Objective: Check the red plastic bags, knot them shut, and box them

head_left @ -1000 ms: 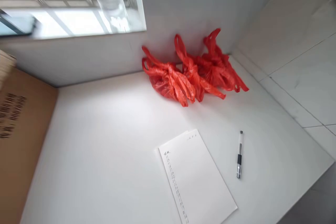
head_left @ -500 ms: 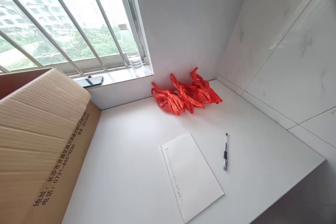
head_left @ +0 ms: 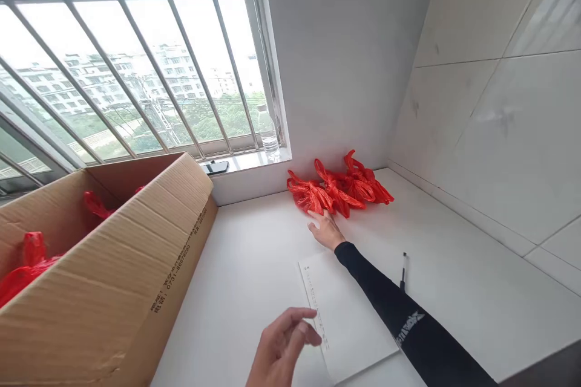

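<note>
At the right hand's fingertips: three red bags point(head_left: 339, 188) lie bunched in a row on the bench point(head_left: 454, 278), tied shut at the top, the nearest one touching or just short of the fingers.
Right hand point(head_left: 325, 230): stretched out ahead on a black sleeve, palm down and fingers loosely spread; it has hold of nothing.
Left hand point(head_left: 282, 346): close to the body and well short of the bags, hovering with fingers relaxed and half uncurled, nothing in it.
How the bags will handle: thin, crinkled plastic, likely soft, light and a little slippery. The contents are hidden, so their weight is a guess.
Where to take hold: the knotted handle loops that stick up from each bag look like the firmest grip.
Between the hands: a sheet of paper point(head_left: 349, 314) with a column of writing lies under the right forearm.
Right of the forearm: a pen point(head_left: 402, 272), partly hidden.
Left of the left hand: an open cardboard box point(head_left: 118, 266) holds more red bags point(head_left: 27, 263).
</note>
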Action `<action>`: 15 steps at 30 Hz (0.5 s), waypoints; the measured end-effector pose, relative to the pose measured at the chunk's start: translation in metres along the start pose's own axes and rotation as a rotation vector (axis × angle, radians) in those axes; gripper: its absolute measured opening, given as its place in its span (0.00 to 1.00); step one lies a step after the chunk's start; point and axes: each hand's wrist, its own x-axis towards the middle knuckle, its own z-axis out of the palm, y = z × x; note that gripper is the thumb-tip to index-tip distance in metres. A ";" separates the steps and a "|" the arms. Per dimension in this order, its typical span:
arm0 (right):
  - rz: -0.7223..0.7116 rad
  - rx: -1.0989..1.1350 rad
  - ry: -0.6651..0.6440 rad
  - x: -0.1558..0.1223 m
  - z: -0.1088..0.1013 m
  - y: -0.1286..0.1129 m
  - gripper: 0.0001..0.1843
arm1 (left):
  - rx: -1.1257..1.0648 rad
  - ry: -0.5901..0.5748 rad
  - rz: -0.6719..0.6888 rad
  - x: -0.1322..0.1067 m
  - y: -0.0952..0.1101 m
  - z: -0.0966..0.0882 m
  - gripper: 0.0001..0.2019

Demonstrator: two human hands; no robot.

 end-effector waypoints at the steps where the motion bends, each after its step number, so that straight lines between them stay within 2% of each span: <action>1: -0.008 -0.004 0.009 0.004 0.004 0.000 0.21 | -0.071 0.023 0.012 0.011 0.003 -0.004 0.19; 4: -0.056 0.008 0.028 -0.003 0.006 -0.003 0.20 | -0.186 0.083 0.027 0.040 0.006 -0.021 0.17; 8: -0.158 0.067 0.012 -0.040 -0.004 -0.023 0.22 | -0.320 0.077 0.006 0.065 0.004 -0.035 0.17; 12: -0.248 0.144 -0.089 -0.104 -0.014 -0.055 0.25 | -0.416 -0.008 -0.015 0.076 0.005 -0.021 0.22; 14: -0.305 0.173 -0.188 -0.139 -0.021 -0.069 0.26 | -0.428 -0.027 0.005 0.077 0.003 -0.013 0.23; 15: -0.382 0.194 -0.265 -0.155 -0.026 -0.073 0.27 | -0.420 -0.023 0.020 0.076 0.001 -0.011 0.23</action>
